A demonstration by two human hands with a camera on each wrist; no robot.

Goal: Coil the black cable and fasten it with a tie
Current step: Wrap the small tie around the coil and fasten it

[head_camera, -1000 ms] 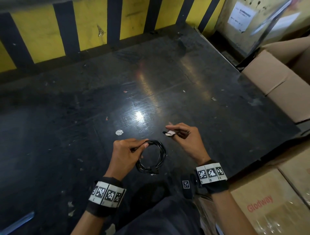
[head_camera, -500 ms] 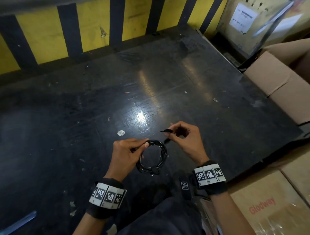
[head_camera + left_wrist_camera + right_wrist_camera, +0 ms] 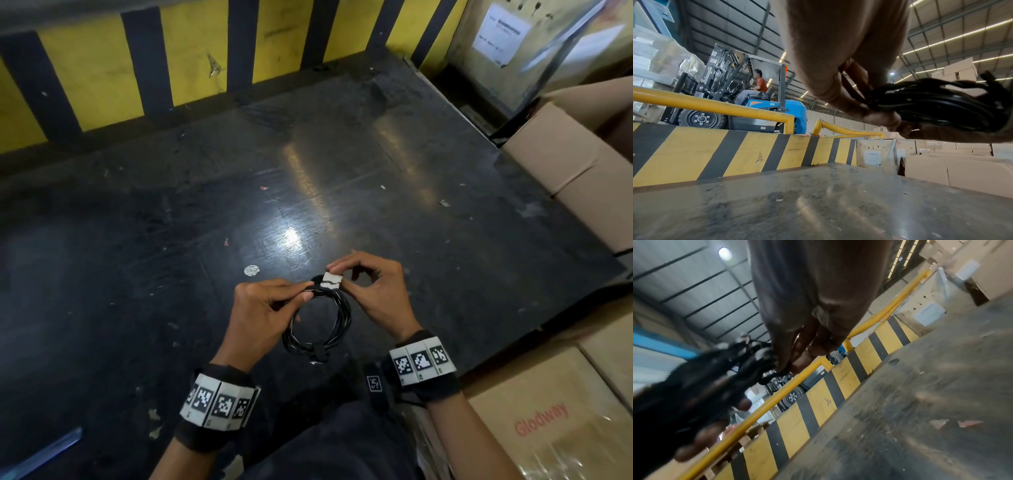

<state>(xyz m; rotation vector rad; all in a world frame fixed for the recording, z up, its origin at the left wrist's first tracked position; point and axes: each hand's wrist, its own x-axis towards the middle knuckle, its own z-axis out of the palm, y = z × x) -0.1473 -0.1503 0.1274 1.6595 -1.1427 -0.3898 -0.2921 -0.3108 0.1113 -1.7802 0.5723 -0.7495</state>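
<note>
The black cable (image 3: 318, 322) is wound into a round coil, held just above the dark table (image 3: 376, 171). My left hand (image 3: 263, 305) pinches the coil at its top left between thumb and forefinger. My right hand (image 3: 373, 291) pinches a tie (image 3: 331, 280) with a pale tab and holds it against the top of the coil. A dark band (image 3: 318, 353) shows on the coil's lower edge. In the left wrist view the coil (image 3: 937, 104) bunches by my fingers. The right wrist view shows the cable (image 3: 719, 369) blurred beside my fingertips (image 3: 797, 365).
A yellow-and-black striped barrier (image 3: 205, 61) runs along the table's far edge. Cardboard boxes (image 3: 565, 164) stand at the right, another (image 3: 555, 431) at the lower right. A small white disc (image 3: 251, 270) lies on the table. A forklift (image 3: 735, 97) with a driver stands beyond the barrier.
My right hand has moved left with the tie and brought it onto the top of the coil. My left hand has kept its pinch on the coil.
</note>
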